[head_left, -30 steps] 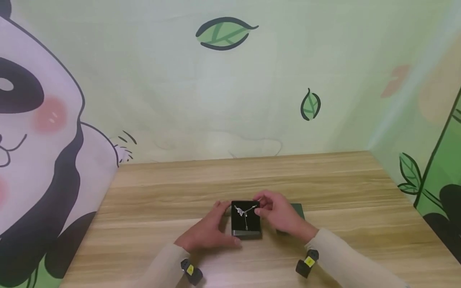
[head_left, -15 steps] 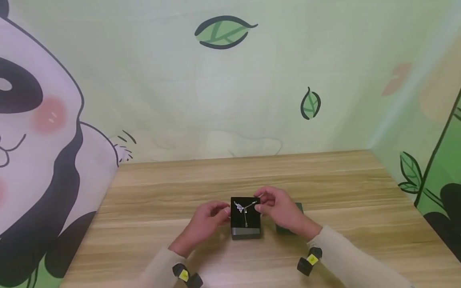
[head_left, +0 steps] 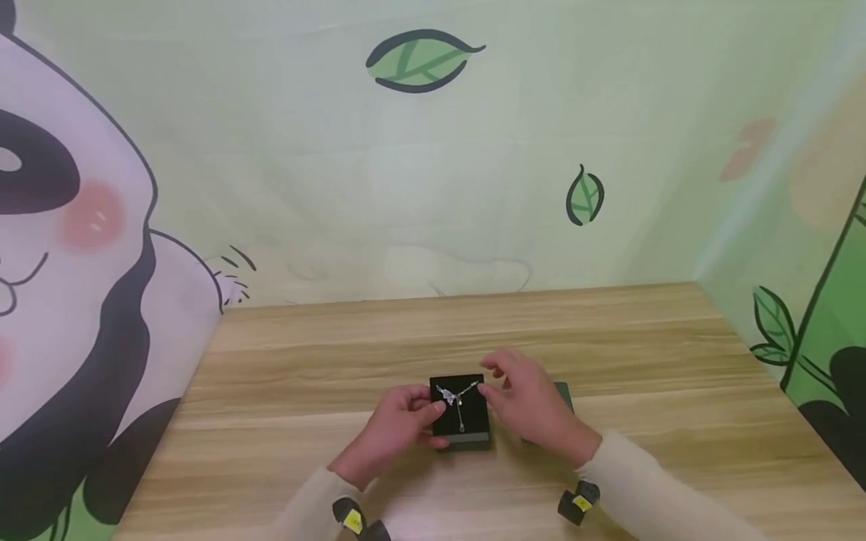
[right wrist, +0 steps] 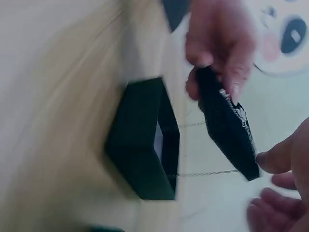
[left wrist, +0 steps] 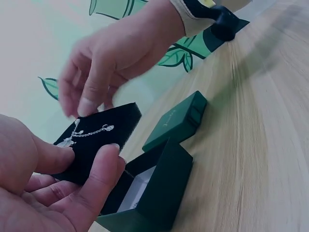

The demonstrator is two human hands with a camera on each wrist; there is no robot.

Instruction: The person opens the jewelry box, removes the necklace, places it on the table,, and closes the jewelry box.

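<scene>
My left hand point(head_left: 399, 422) pinches a black jewellery pad point(head_left: 475, 418) by its left side, thumb on top and fingers beneath. A silver necklace point(left wrist: 91, 133) with a butterfly-like pendant lies across the pad's face. In both wrist views the pad is raised and tilted over an open dark green box point(right wrist: 137, 137), with something white inside. Two thin chain strands point(right wrist: 207, 174) run between the pad's underside and the box. My right hand point(head_left: 534, 406) is at the pad's far right corner, its thumb tip right at the edge and the other fingers spread away from it.
A green box lid point(left wrist: 175, 122) with gold lettering lies on the wooden table point(head_left: 325, 353) to the right of the box, partly behind my right hand in the head view. A printed backdrop point(head_left: 338, 188) with leaves and a panda stands behind the table.
My left hand has come in from the left side and taken hold of the pad. My right hand's fingers have loosened from the far edge. The pad has shifted slightly left.
</scene>
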